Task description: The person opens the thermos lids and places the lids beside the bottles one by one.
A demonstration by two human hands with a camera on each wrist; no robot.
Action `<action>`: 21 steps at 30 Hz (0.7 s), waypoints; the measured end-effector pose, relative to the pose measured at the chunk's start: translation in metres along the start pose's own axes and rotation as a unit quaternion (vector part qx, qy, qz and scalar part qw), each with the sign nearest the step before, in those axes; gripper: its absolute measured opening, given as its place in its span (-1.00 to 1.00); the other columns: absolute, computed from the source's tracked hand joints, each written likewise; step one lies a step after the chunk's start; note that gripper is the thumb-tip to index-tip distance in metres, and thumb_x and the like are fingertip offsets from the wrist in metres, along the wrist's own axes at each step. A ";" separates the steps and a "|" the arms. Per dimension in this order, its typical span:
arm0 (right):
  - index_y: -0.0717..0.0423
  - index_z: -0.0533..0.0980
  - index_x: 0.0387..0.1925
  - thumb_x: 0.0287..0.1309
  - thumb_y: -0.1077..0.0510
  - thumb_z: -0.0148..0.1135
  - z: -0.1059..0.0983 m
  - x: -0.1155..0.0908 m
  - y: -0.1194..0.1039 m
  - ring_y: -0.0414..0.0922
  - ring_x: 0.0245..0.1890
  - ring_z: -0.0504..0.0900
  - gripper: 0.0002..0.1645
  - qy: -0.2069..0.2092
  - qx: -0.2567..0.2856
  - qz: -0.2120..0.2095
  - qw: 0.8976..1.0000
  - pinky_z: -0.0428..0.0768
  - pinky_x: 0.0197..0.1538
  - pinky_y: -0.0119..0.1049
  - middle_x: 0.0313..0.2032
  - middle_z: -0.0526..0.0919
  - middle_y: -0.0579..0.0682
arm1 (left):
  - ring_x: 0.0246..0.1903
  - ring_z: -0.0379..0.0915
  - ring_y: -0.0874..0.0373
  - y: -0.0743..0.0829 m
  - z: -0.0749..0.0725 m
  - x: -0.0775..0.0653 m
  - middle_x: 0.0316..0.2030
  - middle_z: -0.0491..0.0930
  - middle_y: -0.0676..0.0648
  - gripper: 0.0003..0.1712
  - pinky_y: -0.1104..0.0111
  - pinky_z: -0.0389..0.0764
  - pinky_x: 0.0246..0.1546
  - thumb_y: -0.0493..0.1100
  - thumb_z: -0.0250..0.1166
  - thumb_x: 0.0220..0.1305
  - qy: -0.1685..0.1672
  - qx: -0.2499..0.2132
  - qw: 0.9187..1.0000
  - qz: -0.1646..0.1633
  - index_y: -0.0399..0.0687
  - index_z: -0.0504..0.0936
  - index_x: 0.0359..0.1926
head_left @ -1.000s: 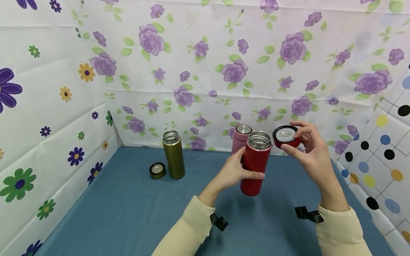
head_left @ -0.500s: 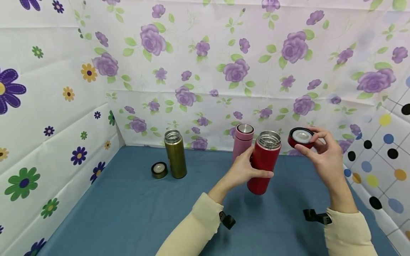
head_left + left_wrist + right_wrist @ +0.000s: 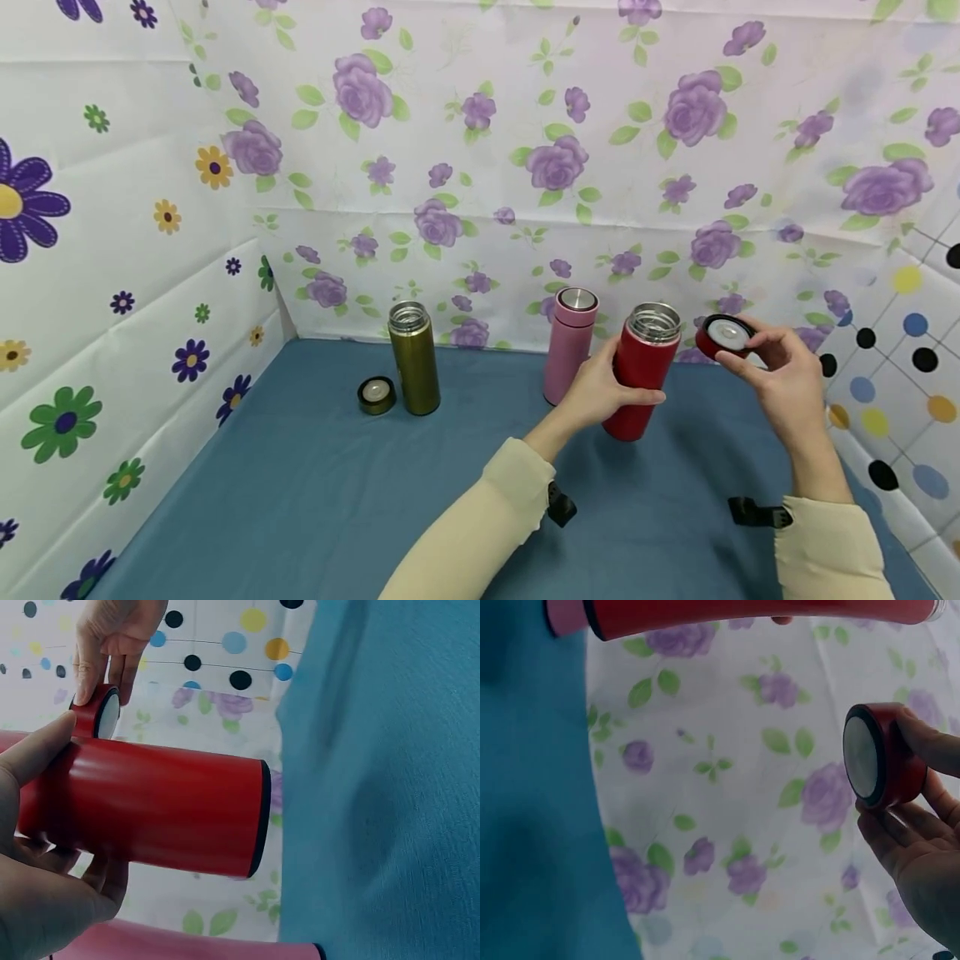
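My left hand (image 3: 600, 390) grips a red thermos bottle (image 3: 642, 373) round its middle. Its steel mouth is uncovered, and the bottle leans slightly to the right. In the left wrist view the bottle's black-edged base (image 3: 264, 819) hangs clear of the blue cloth. To its right, my right hand (image 3: 787, 379) pinches the red lid (image 3: 711, 342) between thumb and fingers. The lid's pale inner side faces up and toward the bottle, apart from it. In the right wrist view the lid (image 3: 904, 759) shows its black rim and whitish inside.
A pink thermos (image 3: 567, 350) with its lid on stands just behind my left hand. Further left, an uncovered olive-gold thermos (image 3: 417, 367) stands beside its upturned lid (image 3: 377, 396). Blue cloth (image 3: 300, 500) covers the table, with a flowered sheet (image 3: 495, 167) behind.
Both hands have moved to the right, carrying the red bottle and its lid. The pink thermos, partly covered before, now shows more. The gold thermos and its lid stay in place.
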State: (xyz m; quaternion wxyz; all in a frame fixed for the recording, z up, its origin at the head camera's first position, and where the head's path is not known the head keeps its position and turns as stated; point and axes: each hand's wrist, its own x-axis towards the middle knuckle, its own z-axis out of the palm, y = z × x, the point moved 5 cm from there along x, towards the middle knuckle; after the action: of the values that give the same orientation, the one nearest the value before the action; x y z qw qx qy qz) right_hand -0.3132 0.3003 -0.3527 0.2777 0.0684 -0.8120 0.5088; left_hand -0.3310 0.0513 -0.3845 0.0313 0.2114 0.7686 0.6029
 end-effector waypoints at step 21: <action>0.28 0.37 -0.13 0.26 0.08 0.50 -0.015 -0.007 0.070 -0.46 -0.05 0.55 -0.50 -0.035 -0.046 0.115 0.992 0.53 -0.18 -0.70 0.24 0.52 -0.04 | -0.01 0.54 0.33 -0.012 0.037 0.041 0.07 0.60 0.20 -0.14 0.26 0.64 0.06 -0.02 0.65 0.11 0.053 0.042 0.996 -0.052 0.16 0.42 0.39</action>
State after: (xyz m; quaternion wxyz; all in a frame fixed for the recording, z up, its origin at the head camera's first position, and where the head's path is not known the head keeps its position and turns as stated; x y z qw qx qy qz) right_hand -0.3290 0.3453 -0.4070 0.1918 -0.0205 -0.8463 0.4965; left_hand -0.3608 0.0977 -0.3968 0.0131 0.1400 0.8037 0.5782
